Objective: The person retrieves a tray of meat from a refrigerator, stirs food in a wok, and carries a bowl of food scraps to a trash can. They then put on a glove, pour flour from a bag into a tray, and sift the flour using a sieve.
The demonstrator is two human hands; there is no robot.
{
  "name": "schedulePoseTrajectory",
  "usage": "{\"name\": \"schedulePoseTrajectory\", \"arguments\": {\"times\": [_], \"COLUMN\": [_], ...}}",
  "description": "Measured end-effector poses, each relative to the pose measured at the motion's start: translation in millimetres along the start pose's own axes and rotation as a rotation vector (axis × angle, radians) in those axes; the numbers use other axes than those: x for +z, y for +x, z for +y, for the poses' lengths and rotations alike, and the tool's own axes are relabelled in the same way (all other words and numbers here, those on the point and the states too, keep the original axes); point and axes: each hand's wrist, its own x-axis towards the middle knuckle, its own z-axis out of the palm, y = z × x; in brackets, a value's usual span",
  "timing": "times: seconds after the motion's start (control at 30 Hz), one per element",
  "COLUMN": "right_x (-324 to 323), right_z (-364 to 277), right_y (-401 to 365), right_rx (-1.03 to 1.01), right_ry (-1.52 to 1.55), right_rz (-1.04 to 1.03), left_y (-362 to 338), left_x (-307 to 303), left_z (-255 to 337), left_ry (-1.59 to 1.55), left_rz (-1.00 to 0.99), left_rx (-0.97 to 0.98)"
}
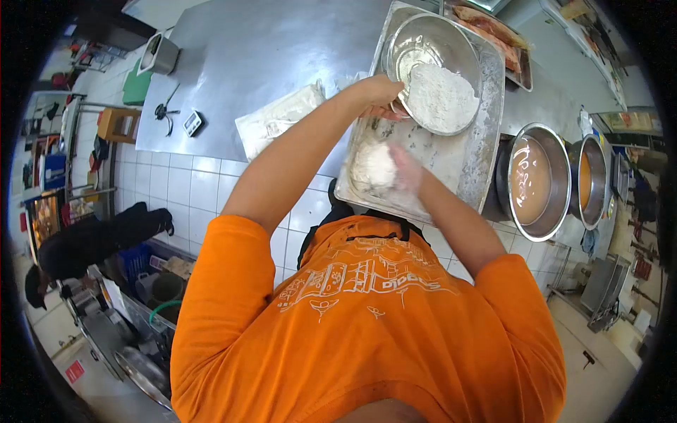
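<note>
My left hand [384, 97] grips the left rim of a round metal bowl [462, 46]. The bowl leans with its mouth partly toward me, and a mound of white powder [444, 99] like flour lies along its lower side. Under the bowl is a large rectangular metal tray [482, 158], dusted with the same powder. At the tray's near left corner, my right hand [405, 169] is blurred by motion beside a white powdery heap [374, 163]. Its fingers are smeared, so I cannot tell what it grasps.
On the steel table [233, 49] are a powder-dusted bag [278, 121] and a small digital device [192, 123]. Two metal bowls stand at right, one with brownish liquid [532, 180], the other with orange liquid [585, 180]. A tray of raw meat [493, 35] sits behind.
</note>
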Motion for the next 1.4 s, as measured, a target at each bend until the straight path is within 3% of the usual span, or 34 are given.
{"name": "schedulePoseTrajectory", "arguments": {"times": [0.07,0.1,0.13,0.2,0.27,0.33,0.5,0.57,0.63,0.7,0.77,0.83,0.93,1.0,1.07,1.1,1.17,1.23,1.33,1.4], "right_x": [25,4,-15,8,-11,11,28,-23,6,-44,-2,-10,70,59,11,-58,-55,-25,-23,-62], "right_z": [-36,-48,-61,-94,-137,-168,-164,-136,-91,-36,-45,-6,-12,-31,-47,-45,-42,-36,-19,16], "right_y": [-59,-67,-73,-106,-94,-95,-114,-121,-118,-62,-23,17,-52,-93,-109,-109,-107,-99,-61,-16], "right_rx": [-0.028,-0.036,-0.043,-0.208,-0.434,-0.508,-0.417,-0.134,-0.115,-0.719,-0.36,-0.602,-0.091,-0.006,-0.059,-0.157,-0.083,0.265,0.279,0.186], "right_ry": [-0.023,0.055,0.129,0.109,0.012,-0.149,-0.526,-0.798,-0.857,-1.363,-2.028,-1.531,-1.784,-1.47,-1.374,-1.6,-1.774,-1.669,-1.668,-1.601], "right_rz": [0.016,-0.14,-0.292,0.146,0.074,0.226,0.997,0.861,0.691,0.323,0.32,0.258,0.143,0.103,0.428,0.397,0.416,0.521,0.53,0.458], "left_y": [0,-1,-14,-9,6,32,21,25,34,35,27,20,24,22,14,14,13,11,15,16], "left_x": [-11,-13,-8,-18,-30,-38,-41,-46,-49,-47,-47,-46,-48,-46,-48,-48,-47,-46,-49,-50], "left_z": [8,15,24,28,22,11,15,8,1,1,0,0,-1,-2,3,3,2,3,1,-2], "left_ry": [0.205,0.308,0.323,0.585,0.728,0.756,0.634,0.594,0.582,0.562,0.5,0.482,0.445,0.427,0.414,0.426,0.465,0.475,0.456,0.449], "left_rz": [-0.065,-0.104,-0.02,-0.096,-0.156,-0.2,-0.11,-0.121,-0.113,-0.117,-0.122,-0.116,-0.129,-0.15,-0.162,-0.146,-0.124,-0.128,-0.145,-0.164], "left_rx": [-0.019,-0.023,-0.033,0.03,0.085,0.14,0.232,0.301,0.294,0.307,0.337,0.339,0.341,0.315,0.279,0.294,0.318,0.296,0.321,0.336]}}
